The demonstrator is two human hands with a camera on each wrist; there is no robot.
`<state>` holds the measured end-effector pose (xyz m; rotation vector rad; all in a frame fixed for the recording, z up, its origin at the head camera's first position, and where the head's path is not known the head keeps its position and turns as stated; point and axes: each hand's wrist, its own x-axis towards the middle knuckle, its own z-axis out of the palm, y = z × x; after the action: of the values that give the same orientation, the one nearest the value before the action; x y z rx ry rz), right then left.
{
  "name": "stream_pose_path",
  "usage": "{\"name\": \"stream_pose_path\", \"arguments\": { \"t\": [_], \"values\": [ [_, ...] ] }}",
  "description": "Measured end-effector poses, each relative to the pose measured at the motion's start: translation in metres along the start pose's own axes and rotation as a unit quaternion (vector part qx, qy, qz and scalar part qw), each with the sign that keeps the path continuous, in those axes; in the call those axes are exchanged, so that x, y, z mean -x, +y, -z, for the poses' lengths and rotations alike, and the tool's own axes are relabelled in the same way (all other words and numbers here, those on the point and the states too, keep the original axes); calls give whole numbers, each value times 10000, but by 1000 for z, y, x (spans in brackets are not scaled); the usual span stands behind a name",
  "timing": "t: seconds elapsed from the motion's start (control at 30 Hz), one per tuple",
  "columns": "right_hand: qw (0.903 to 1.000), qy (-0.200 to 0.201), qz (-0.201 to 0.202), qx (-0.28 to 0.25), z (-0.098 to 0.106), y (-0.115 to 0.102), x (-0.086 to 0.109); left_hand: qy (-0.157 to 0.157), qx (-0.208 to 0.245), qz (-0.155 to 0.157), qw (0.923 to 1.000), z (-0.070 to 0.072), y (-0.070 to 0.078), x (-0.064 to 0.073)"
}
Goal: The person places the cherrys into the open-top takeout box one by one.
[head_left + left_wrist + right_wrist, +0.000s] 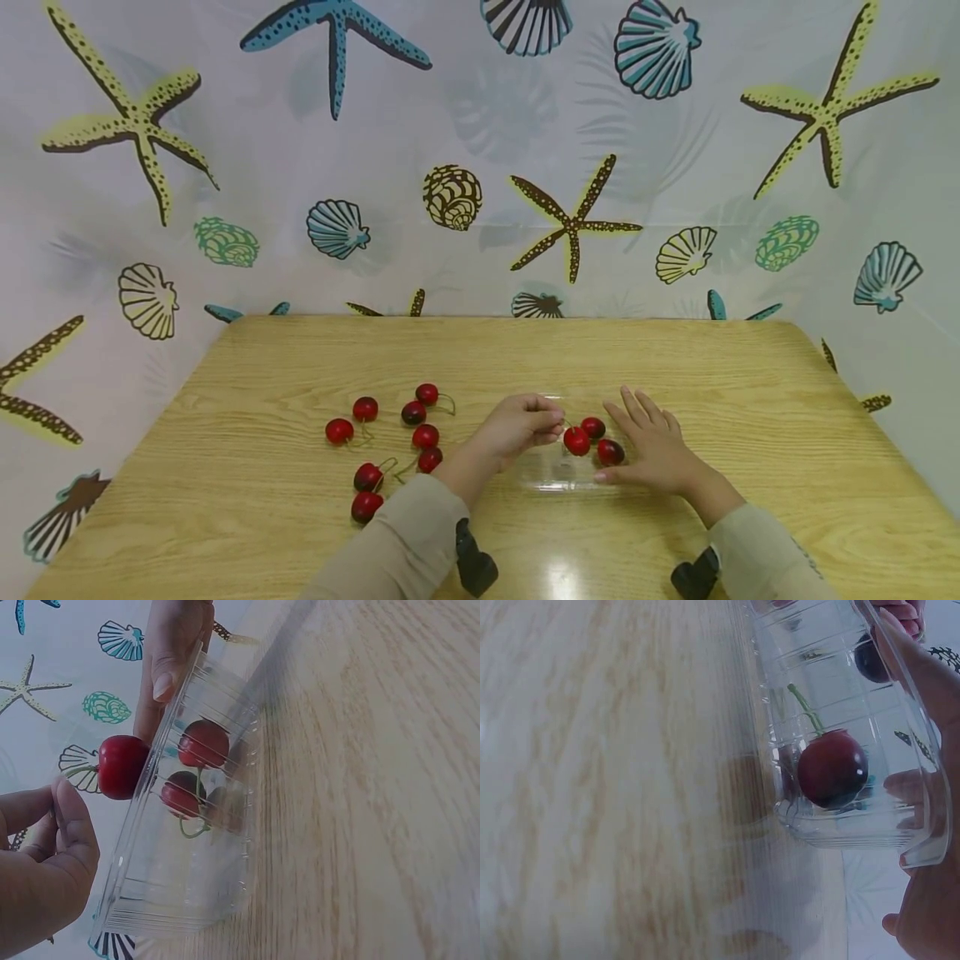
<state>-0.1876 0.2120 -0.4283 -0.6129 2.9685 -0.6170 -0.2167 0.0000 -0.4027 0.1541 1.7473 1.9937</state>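
Observation:
My left hand (519,429) pinches a red cherry (577,441) by its stem, between thumb and forefinger. In the left wrist view that cherry (124,766) hangs at the rim of a clear plastic box (172,924). Through the box wall two more cherries show, an upper one (204,744) and a lower one (183,793), with green stems. My right hand (658,446) lies at the box's right end, fingers spread and fairly straight, touching its side. A dark red cherry (832,769) rests inside the box in the right wrist view.
Several loose cherries lie left of the box on the wooden table (262,517), among them one at the far left (339,431) and one near my left sleeve (367,506). A white curtain (390,283) with starfish and shells hangs behind the table.

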Motion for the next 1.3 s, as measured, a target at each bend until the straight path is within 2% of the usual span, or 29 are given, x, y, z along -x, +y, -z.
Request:
{"name": "stream_pose_path", "arguments": {
  "t": [0.43,0.77,1.1,1.3],
  "values": [
    [10000,28,7,81,-3,4,1,-74,-406,188,9990,-8,-9,-6],
    [9999,40,95,113,-3,5,0,-78,-697,458,9965,-14,-13,-13],
    [9999,12,87,110,-3,6,-1,48,-1076,648,9921,-18,-14,-18],
    [9999,24,80,102,-1,4,0,111,-1091,703,9915,-19,-17,-22]
  ]
}}
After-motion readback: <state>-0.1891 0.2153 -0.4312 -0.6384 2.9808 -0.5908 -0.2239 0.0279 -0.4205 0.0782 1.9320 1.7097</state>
